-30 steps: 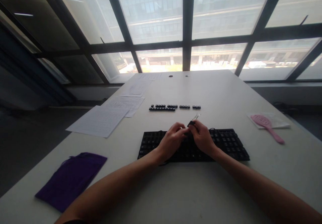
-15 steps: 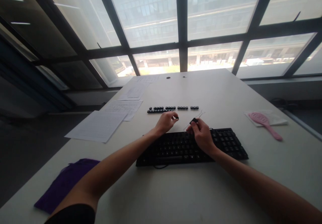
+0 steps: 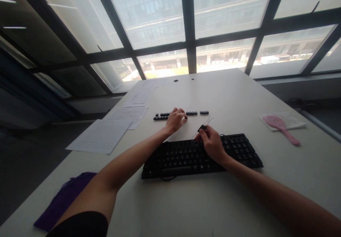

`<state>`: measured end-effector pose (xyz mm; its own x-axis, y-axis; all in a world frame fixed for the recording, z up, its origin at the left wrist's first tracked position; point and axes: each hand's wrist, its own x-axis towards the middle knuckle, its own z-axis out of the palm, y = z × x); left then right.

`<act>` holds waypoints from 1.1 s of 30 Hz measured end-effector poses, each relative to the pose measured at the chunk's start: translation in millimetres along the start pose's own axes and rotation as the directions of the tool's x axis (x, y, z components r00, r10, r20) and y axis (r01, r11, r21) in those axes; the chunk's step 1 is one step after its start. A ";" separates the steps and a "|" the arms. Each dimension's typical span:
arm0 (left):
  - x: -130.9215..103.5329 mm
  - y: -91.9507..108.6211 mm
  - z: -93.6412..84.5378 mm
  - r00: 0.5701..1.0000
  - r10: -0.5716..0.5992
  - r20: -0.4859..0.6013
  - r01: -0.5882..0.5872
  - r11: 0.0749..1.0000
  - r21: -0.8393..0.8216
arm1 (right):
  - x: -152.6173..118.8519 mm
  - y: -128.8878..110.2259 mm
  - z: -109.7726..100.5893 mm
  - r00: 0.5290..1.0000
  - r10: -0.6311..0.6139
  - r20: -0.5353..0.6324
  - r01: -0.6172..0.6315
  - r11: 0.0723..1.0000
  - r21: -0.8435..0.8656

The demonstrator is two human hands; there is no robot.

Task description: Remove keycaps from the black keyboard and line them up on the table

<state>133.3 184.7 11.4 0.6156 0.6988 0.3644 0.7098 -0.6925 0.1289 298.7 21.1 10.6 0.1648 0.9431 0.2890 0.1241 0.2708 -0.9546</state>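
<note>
Your left hand [image 3: 176, 120] is out over the desk [image 3: 165, 212], beyond the back edge of the keyboard. Thumb and fingertips pinch a small black keycap [image 3: 185, 118] at the right end of the nearer line of loose keys; whether its underside meets the desktop, cannot tell. The remaining fingers curl over that line and hide part of it.

Your right hand [image 3: 212, 143] sits above the upper middle of the keyboard [image 3: 182, 157], closed around the dark handle of a wire tool [image 3: 202, 127]. Thin wire prongs stick out at both ends: one pair points away from you, the other down toward the keys, partly hidden by your fingers.

Keyboard lies flat, long side toward you, number pad on your right. Black cable [image 3: 168, 178] loops out below its front edge.

Loose keys lie in two lines past the keyboard. Farther line breaks into groups, with one short group [image 3: 204, 112] at its right end.

To your left: overlapping printed sheets [image 3: 97, 136]; nearer you, a purple cloth pouch [image 3: 66, 199], partly covered by your forearm. To your right: a pink hairbrush [image 3: 277, 122] resting on a whitish wrapper [image 3: 295, 119]. Large windows [image 3: 144, 13] behind the desk.
</note>
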 end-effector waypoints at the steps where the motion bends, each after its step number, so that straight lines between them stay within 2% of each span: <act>1: 0.4 -1.8 0.1 1.000 -0.007 -0.005 0.007 1.000 0.006 | 0.0 -0.3 0.0 1.000 -0.001 -0.001 0.001 1.000 -0.001; 19: -0.7 -14.2 4.4 0.995 -0.038 -0.090 0.034 0.998 -0.050 | -0.9 1.2 0.5 1.000 0.005 0.016 -0.006 1.000 0.031; 24: -1.4 -14.7 -1.0 0.995 -0.047 -0.091 0.044 0.999 -0.030 | 2.6 -0.8 -0.7 0.997 0.029 -0.069 -0.022 0.995 0.097; 28: -6.9 2.3 -16.0 0.992 -0.059 -0.112 0.055 0.998 -0.038 | 11.0 -4.7 -11.2 0.994 0.009 -0.111 0.002 0.995 0.097; 33: -37.6 55.5 -38.5 0.999 0.025 -0.027 -0.028 0.991 -0.128 | 14.0 -6.1 -24.6 0.996 -0.077 0.054 0.083 0.990 -0.118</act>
<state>136.3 113.1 40.4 0.6234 0.6764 0.3922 0.6427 -0.7290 0.2355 324.4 27.9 22.3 0.1013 0.9286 0.3570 0.2515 0.3232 -0.9123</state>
